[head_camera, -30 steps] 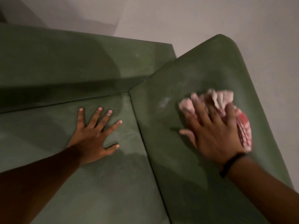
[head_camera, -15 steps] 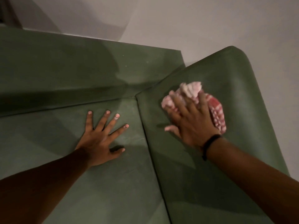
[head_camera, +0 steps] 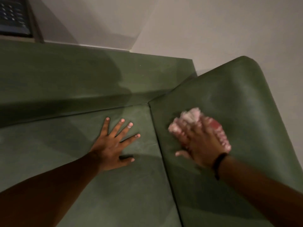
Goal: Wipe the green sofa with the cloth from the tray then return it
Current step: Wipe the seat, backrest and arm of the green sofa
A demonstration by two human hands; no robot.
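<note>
r hand [head_camera: 203,145] presses the bunched red-white cloth [head_camera: 190,116] onto the right armrest [head_camera: 242,95] of the green sofa [head_camera: 65,79]. its fingers look laid flat over the cloth, not clenched (blurred). l hand [head_camera: 113,145] lies spread flat on the seat cushion [head_camera: 114,199], holding nothing, prob bracing the lean. tray not in view.

Home living room: green sofa [head_camera: 65,79] against plain wall [head_camera: 213,22].

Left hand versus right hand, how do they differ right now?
The left hand lies flat on the seat cushion, fingers spread, holding nothing; the right hand presses a bunched red-and-white cloth onto the armrest. The left hand looks sharp, the right hand blurred. Only the right wrist wears a dark band. Both are palm-down on the green sofa.
</note>
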